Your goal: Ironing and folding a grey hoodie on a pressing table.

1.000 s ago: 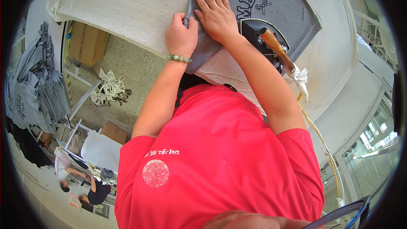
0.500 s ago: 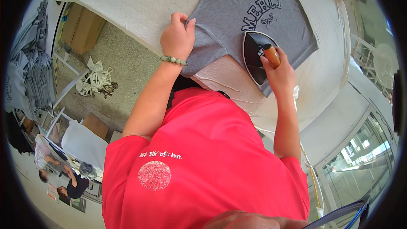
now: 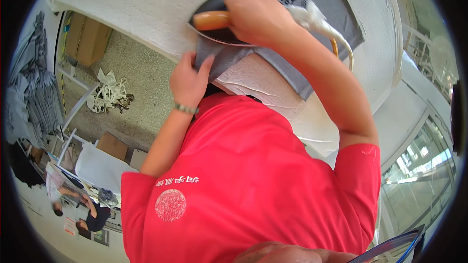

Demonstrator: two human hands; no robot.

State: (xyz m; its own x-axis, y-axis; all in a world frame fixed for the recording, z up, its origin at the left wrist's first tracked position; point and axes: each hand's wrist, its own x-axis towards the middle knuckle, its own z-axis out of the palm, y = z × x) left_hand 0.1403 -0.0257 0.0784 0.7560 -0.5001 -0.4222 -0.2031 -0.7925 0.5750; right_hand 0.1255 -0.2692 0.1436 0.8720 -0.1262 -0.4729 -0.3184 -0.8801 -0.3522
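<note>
My right hand (image 3: pixel 261 19) is closed round the wooden handle of an iron (image 3: pixel 214 4). The iron's dark, pointed body lies over the sleeve side of a grey sweatshirt (image 3: pixel 336 24), its tip toward the left. Black lettering on the chest shows partly beyond my right hand. At the sleeve's near left end, my left hand (image 3: pixel 187 83) has its fingers curled at the cloth, thumb to the right; blur softens the grip. A beaded bracelet (image 3: pixel 186 109) circles my left wrist. From behind the iron, a white-wrapped hose (image 3: pixel 317 18) curves down right.
The sweatshirt lies on a padded ironing table (image 3: pixel 131 5) with a pale cover. Left are a cardboard box (image 3: pixel 87 39), a pile of white strips (image 3: pixel 109 92) on the floor and hanging grey garments (image 3: pixel 31 83). Two people are at lower left; a glass-paned door (image 3: pixel 419 160) stands right.
My right hand has carried the iron left and away from me, from the sweatshirt's lower body to its sleeve. My left hand has shifted down and slightly left, with the sleeve end.
</note>
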